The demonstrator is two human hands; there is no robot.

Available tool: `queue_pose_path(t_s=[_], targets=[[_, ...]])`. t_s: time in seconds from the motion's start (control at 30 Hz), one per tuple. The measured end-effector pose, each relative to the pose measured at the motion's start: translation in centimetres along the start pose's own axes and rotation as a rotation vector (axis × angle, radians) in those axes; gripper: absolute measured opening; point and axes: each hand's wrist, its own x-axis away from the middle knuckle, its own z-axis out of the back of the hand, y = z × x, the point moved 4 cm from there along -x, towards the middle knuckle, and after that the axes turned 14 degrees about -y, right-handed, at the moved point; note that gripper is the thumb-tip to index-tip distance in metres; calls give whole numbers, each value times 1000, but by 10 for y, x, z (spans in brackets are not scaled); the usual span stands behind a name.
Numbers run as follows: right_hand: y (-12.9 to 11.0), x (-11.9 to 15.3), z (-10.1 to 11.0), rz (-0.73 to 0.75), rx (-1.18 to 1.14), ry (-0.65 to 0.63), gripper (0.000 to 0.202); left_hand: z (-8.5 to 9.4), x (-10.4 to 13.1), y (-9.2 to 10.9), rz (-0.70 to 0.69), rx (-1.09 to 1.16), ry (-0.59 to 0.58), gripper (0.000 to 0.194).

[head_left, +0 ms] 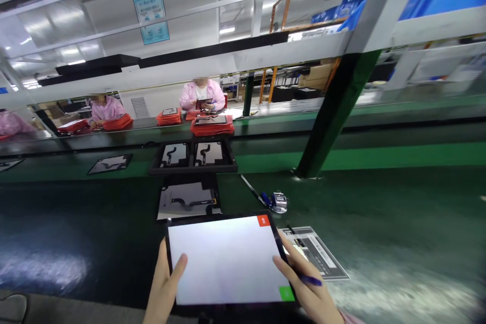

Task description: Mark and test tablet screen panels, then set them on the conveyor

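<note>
The held display (228, 261) glows white (red, green corners), seemingly tilted.

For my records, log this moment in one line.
left hand: grips white-lit, black-framed rectangular screen | right hand: same screen, slim purple object

Tablet screen (228, 263) smooth, glassy; bench top (387, 202) glossy; small cylindrical piece (280, 199) shiny, perhaps metal

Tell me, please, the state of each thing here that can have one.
Screen: lit, mostly white, with one red and one green corner.
Left hand: gripping the screen's left edge.
Right hand: gripping the screen's right edge.
Blue stick: tucked in the right hand, perhaps a pen.
Black tray: holding two panels.
Near panel: lying flat on the bench.
Ceiling lamp: lit.
</note>
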Motion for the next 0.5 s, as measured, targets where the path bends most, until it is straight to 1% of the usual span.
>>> queue_pose_path(t_s=[0.03,0.1,0.13,0.2,0.23,0.27,0.3,0.37,0.4,0.43,0.47,0.5], targets=[[4,3,1,-54,-73,42,52,1,1,2,6,27,-4,73],[10,10,2,-120,-193,84,50,7,1,7,27,22,-28,69],[9,13,2,-134,-233,85,50,11,0,9,21,-29,-29,66],[3,19,4,-162,-268,97,50,23,-4,17,-64,-220,18,52],[-3,22,5,-182,-272,113,51,29,-5,23,-147,-349,66,42],[-10,25,6,-201,-275,139,52,33,-6,30,-266,-489,119,34],[-18,27,6,-224,-281,164,53,35,-5,38,-419,-635,160,25],[-34,29,4,-270,-308,194,58,32,3,50,-767,-944,189,6],[-41,29,3,-283,-325,204,60,28,10,52,-921,-1080,194,8],[-47,29,2,-289,-338,220,62,26,17,51,-1036,-1176,191,15],[-53,29,1,-290,-345,244,64,24,26,47,-1096,-1231,166,19],[-57,28,1,-288,-345,273,65,25,34,41,-1098,-1231,138,20]])
